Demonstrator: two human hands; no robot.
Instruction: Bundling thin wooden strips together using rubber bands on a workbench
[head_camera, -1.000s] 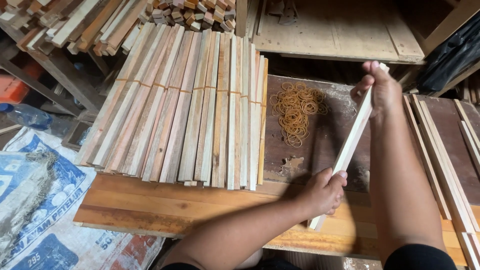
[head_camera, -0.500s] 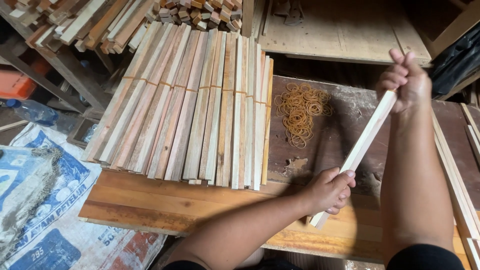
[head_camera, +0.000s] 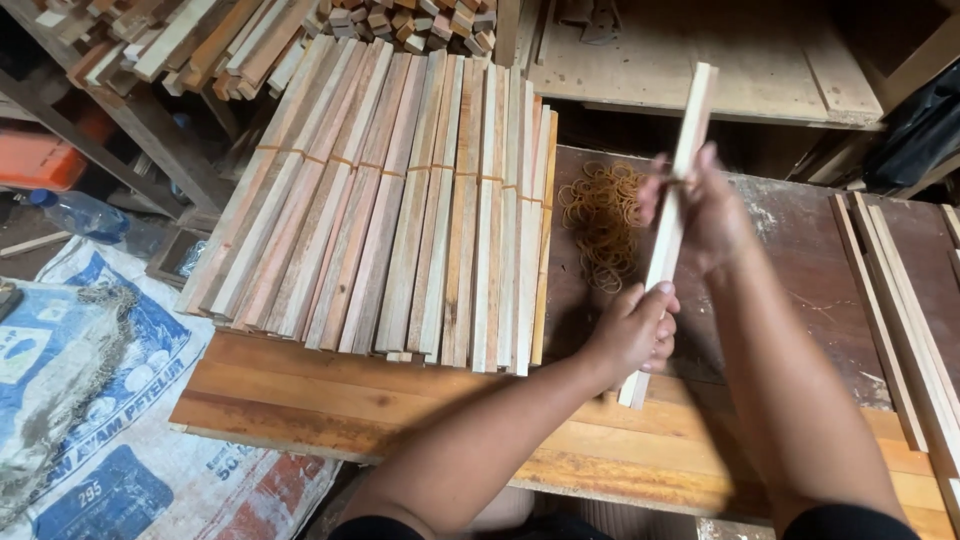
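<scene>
Gripping a pale slat (head_camera: 668, 232) at both ends: left hand (head_camera: 634, 330) closed round the lower part, right hand (head_camera: 700, 208) closed round the upper. Long axis steep, top leaning slightly right and away, over the tabletop (head_camera: 800, 260) beside rubber bands (head_camera: 598, 212) and bundled slats (head_camera: 400, 200).

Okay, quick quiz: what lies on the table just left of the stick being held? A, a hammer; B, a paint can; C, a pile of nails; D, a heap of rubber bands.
D: a loose heap of tan rubber bands lies on the dark table beside the pale stick held in both hands.
</scene>
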